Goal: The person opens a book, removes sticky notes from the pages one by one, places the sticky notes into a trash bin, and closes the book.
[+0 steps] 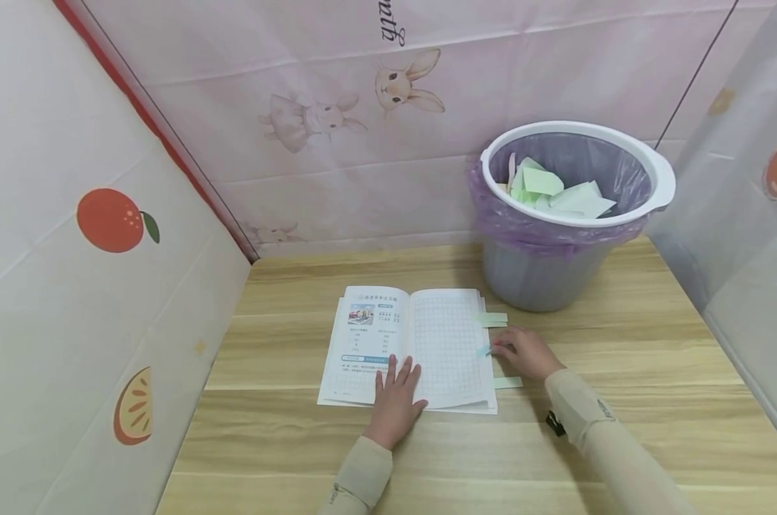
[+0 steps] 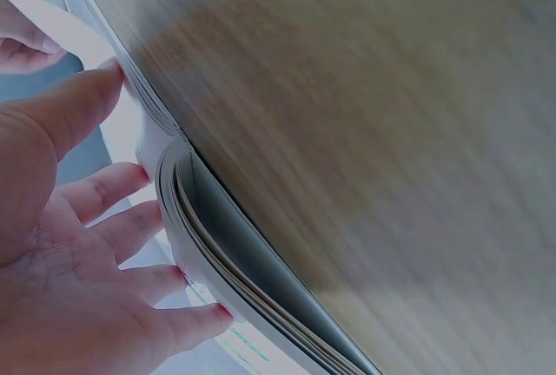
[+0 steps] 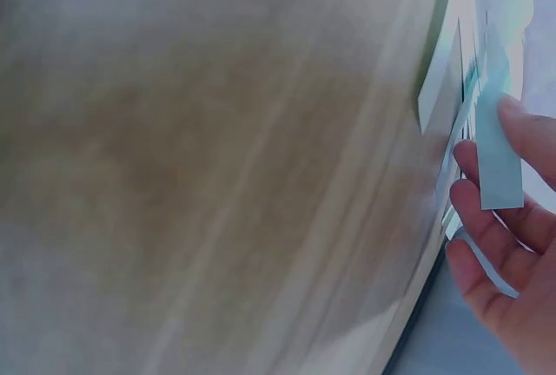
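Observation:
An open workbook (image 1: 449, 336) lies on the table, printed text and a small picture on its left page, a blank grid on the right page. My left hand (image 1: 396, 404) rests with spread fingers on its lower middle, across the fold; the left wrist view shows those fingertips touching the curved pages (image 2: 204, 245). At the right edge of the book, my right hand (image 1: 529, 352) pinches a pale blue sticky tab (image 3: 499, 162) between thumb and fingers. Green tabs stick out from the same edge, some above (image 1: 494, 318) and one below (image 1: 507, 383) this hand.
Behind the book at the right stands a grey bin (image 1: 533, 275) lined with a purple bag (image 1: 559, 239), holding several crumpled green and white papers (image 1: 543, 182). A small black object (image 1: 555, 423) shows by the right sleeve. Printed cloth walls enclose the wooden table (image 1: 266, 443).

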A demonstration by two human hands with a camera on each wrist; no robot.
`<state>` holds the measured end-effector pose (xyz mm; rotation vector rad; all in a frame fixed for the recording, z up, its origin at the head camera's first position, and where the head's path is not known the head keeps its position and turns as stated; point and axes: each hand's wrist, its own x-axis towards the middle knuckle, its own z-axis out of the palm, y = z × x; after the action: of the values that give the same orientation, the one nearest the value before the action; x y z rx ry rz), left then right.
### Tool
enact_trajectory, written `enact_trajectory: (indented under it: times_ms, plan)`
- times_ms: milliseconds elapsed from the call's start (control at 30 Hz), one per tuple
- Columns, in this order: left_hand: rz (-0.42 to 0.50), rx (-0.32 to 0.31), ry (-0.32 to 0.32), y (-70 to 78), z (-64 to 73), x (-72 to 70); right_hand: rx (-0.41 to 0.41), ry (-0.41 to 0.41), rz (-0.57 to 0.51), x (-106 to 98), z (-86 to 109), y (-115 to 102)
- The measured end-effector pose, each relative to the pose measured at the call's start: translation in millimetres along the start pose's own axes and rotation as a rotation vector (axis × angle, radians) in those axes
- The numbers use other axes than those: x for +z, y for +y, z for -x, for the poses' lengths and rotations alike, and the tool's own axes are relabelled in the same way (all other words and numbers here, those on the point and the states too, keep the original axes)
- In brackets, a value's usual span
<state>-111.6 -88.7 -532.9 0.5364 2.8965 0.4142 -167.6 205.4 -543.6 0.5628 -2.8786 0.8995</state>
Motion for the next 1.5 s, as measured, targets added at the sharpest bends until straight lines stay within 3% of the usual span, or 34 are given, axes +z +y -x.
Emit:
enact_trajectory:
  times_ms: [167, 467, 567, 833, 967, 1167, 1333, 1400, 1500]
  plan:
    - [-0.001, 0.004, 0.008, 1.0, 0.6, -0.2, 0.001, -0.034, 0.020, -2.6, -3.9, -1.9]
    - [-0.012, 0.002, -0.001, 2.5, 0.6, -2.0, -0.184, -0.186, 0.290, -15.9, -23.2, -18.0]
    - [-0.018, 0.000, 0.000, 2.0, 0.1, -1.3, -0.217, -0.226, 0.314, -19.9, -31.4, -23.8]
    - [-0.021, -0.006, -0.016, 0.8, -0.6, 2.2, -0.177, -0.329, 0.320, -16.9, -47.4, -25.6]
    - [-0.029, 0.000, -0.012, -0.5, -1.3, 2.9, -0.157, -0.309, 0.241, -13.8, -49.1, -19.3]
    - [-0.038, 0.008, 0.007, 0.4, -0.3, 1.3, -0.126, -0.248, -0.039, -16.7, -43.4, -9.4]
    - [-0.028, 0.009, 0.000, 1.3, 0.5, 0.1, 0.019, -0.231, -0.242, -22.2, -37.6, 0.1]
    - [-0.023, 0.008, -0.001, 1.7, 0.6, -0.3, 0.085, -0.192, -0.295, -26.6, -35.9, 2.3]
    - [-0.016, 0.003, -0.001, 2.4, 0.5, -0.8, 0.122, -0.098, -0.333, -39.2, -34.9, -0.2]
